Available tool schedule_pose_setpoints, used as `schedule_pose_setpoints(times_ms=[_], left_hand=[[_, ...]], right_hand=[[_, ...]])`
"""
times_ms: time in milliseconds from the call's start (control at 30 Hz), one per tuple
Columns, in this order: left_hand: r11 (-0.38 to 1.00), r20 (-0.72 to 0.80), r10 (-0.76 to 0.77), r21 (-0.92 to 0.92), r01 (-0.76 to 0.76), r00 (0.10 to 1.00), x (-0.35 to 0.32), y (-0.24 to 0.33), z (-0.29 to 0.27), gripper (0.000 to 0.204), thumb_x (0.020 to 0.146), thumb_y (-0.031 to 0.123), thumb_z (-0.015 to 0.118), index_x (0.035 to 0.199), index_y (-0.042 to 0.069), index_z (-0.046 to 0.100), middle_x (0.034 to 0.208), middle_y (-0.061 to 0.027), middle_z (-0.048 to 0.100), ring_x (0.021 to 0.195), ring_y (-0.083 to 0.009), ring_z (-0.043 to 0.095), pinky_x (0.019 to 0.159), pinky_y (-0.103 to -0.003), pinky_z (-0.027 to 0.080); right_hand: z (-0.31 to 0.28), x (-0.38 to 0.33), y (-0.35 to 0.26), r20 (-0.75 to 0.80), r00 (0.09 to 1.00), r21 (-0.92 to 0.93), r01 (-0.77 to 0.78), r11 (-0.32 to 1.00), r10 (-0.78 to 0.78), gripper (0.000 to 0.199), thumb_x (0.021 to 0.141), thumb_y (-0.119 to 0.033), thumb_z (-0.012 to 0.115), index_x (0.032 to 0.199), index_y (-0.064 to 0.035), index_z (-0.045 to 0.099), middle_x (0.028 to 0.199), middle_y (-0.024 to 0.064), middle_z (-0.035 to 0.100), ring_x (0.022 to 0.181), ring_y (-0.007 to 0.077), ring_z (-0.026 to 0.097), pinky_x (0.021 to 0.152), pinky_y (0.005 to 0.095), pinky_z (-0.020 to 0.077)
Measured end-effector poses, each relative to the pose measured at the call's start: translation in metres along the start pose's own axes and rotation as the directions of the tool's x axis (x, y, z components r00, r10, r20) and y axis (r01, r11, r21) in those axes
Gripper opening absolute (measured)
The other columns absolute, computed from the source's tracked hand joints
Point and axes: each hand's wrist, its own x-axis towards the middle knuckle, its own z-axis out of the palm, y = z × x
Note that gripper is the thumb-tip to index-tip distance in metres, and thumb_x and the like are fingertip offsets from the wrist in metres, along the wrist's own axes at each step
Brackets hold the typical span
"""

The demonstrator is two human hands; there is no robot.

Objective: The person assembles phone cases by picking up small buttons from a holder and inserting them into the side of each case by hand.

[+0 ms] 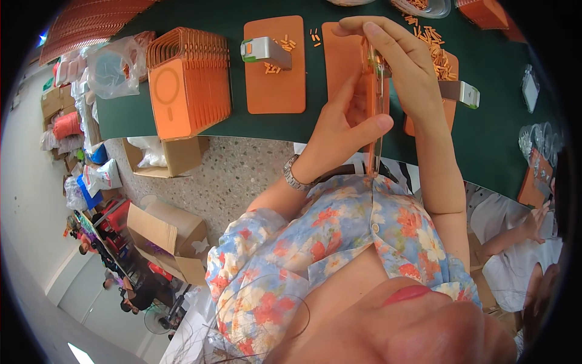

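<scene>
An orange phone case (371, 130) stands nearly edge-on between my hands above the table's front edge. My left hand (345, 130), with a metal watch at the wrist, is closed round its lower part, the thumb along the edge side. At the upper end, my right hand (409, 67) is curled over the case, its fingertips against the top. Part of the case's faces is hidden by the hands. Behind them lies a flat orange case or pad (334, 54). To the right is a pile of small orange pieces (445, 65), partly screened by my right hand.
A row of clear-edged orange phone cases (191, 85) stands on the green table (124, 118) at left. A metal bracket (267, 50) and small orange pieces sit on another orange pad (276, 97). Another bracket (464, 94) is at right, near a co-worker's hand (533, 224).
</scene>
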Motion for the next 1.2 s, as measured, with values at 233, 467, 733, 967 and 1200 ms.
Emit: schedule_pose_setpoints(times_ms=[233,467,733,967,1200], left_hand=[[0.997,0.015,-0.053,-0.047,0.054,0.998,-0.008,0.008,0.003,0.082,0.082,0.023,0.073,0.144,-0.003,0.026,0.113,-0.0089,0.053,0.09,-0.0117,0.059,0.071,-0.025,0.051],[0.998,0.006,-0.054,-0.032,0.055,0.998,0.0,0.007,-0.001,0.078,0.084,0.025,0.072,0.143,-0.003,0.029,0.11,-0.0073,0.054,0.089,-0.0106,0.058,0.073,-0.024,0.05],[0.994,0.084,-0.084,0.084,0.077,0.993,0.005,-0.004,-0.009,0.054,0.094,0.042,0.052,0.125,-0.003,0.046,0.104,-0.0112,0.057,0.086,-0.015,0.058,0.066,-0.03,0.057],[0.997,-0.043,0.075,0.037,-0.073,0.996,0.005,-0.011,-0.012,0.056,0.094,0.041,0.053,0.128,-0.003,0.043,0.11,-0.0118,0.055,0.088,-0.0148,0.057,0.067,-0.03,0.057],[0.839,-0.039,0.529,-0.125,-0.529,0.848,-0.013,-0.022,-0.013,0.123,0.052,0.056,0.088,0.141,-0.004,0.029,0.121,-0.013,0.051,0.096,-0.0168,0.058,0.082,-0.03,0.051]], right_hand=[[-0.002,-0.003,-0.003,0.051,0.998,-0.036,-0.042,0.998,0.044,0.031,0.101,-0.019,0.042,0.103,0.0013,0.064,0.101,0.0087,0.067,0.101,0.0156,0.061,0.095,0.0267,0.0428],[-0.005,0.004,0.004,0.085,0.996,-0.074,0.015,0.997,-0.009,0.031,0.101,-0.021,0.04,0.096,0.0005,0.061,0.097,0.0054,0.064,0.099,0.0135,0.059,0.093,0.0261,0.0418],[0.004,0.012,0.003,-0.147,0.96,0.211,-0.206,0.955,0.24,0.051,0.101,-0.046,0.037,0.093,-0.0024,0.061,0.089,0.0055,0.064,0.085,0.0156,0.061,0.082,0.0243,0.0464],[0.004,0.024,-0.012,-0.072,0.968,0.574,-0.156,0.804,0.239,0.063,0.098,-0.058,0.028,0.093,-0.0043,0.062,0.091,0.0072,0.064,0.084,0.0165,0.061,0.078,0.0256,0.0482],[-0.001,0.007,-0.044,-0.206,0.835,-0.156,0.486,0.86,-0.51,0.037,0.103,-0.018,0.034,0.108,0.0071,0.061,0.114,0.0158,0.064,0.112,0.0207,0.057,0.101,0.0327,0.0402]])
